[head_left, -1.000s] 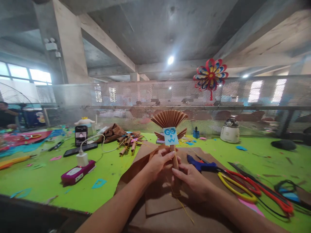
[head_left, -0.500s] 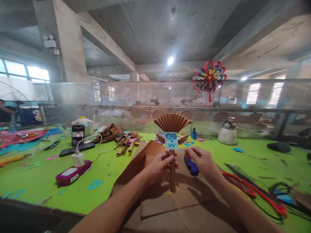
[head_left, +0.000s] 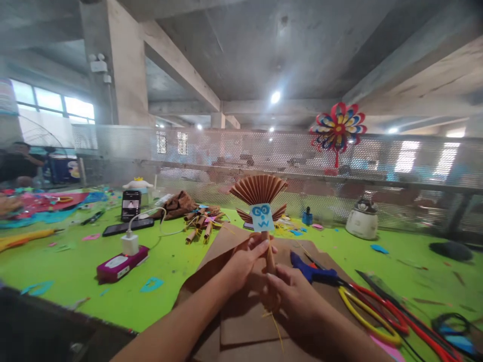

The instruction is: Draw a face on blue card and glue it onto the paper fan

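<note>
Both my hands hold a brown paper puppet [head_left: 261, 217] upright in front of me. It has a pleated fan top, smaller pleated fans at the sides, a light blue square face drawn in darker blue, and a rolled paper tube below. My left hand [head_left: 247, 261] pinches the tube just under the face. Lower down, my right hand [head_left: 289, 291] has its fingers closed around the tube. Yellow string [head_left: 278, 332] hangs from the bottom. Beneath lies folded brown kraft paper [head_left: 241, 327]. A blue glue gun [head_left: 315, 271] rests right of my right hand.
Scissors with red handles [head_left: 400, 309] and yellow-handled scissors [head_left: 368, 317] lie to the right. At left are a purple power strip [head_left: 123, 264], a propped phone [head_left: 131, 205] and paper scraps. Rolled paper tubes [head_left: 204, 226] lie behind the kraft paper. A perforated screen [head_left: 226, 151] stands at the back.
My right hand has come down and left onto the lower tube. The glue gun, beside that hand before, now lies on the kraft paper. The puppet tilts slightly left, and the view has shifted left.
</note>
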`<state>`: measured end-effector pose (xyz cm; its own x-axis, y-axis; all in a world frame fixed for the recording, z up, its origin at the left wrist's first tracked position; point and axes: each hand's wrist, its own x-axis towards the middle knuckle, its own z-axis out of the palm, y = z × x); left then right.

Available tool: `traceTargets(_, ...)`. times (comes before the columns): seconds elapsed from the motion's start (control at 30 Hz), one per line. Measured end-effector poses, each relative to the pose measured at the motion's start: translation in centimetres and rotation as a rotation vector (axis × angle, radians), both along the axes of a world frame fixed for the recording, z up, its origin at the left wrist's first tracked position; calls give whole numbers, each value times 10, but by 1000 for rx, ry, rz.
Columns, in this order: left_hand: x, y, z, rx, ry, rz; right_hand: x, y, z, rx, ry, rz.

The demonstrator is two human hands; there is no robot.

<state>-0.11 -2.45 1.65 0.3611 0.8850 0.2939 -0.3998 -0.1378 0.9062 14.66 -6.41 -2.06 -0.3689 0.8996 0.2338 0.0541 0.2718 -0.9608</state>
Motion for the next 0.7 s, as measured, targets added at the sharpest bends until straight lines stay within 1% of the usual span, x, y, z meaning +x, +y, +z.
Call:
traceTargets(0.13, 1, -2, 0, -52, -39, -29, -4, -1, -10, -125, 112, -18)
traceTargets(0.27, 1, -2, 0, -94, -38, -30, -3, 0, -13, -169, 130, 1)
traceTargets(0.37, 2, -2, -1, -96, -9, -38, -4, 1, -14, -180, 154, -14)
traceTargets(0.43, 4, -4, -3, -89, 15, -55, -4, 2, -13, -168, 147, -26)
traceTargets(0.53, 9, -8, -3, -83, 29, -71, -3, 0, -2, -135, 134, -23)
traceTargets(0.6, 12, -13, 3, -78, 14, -58, 0, -4, 7, -97, 132, -1)
traceTargets(0.63, 13, -15, 9, -69, 1, -41, 2, -6, 10, -83, 113, 20)
traceTargets(0.7, 11, -18, 28, -25, -41, 21, 6, -9, 13, -72, 12, 82)
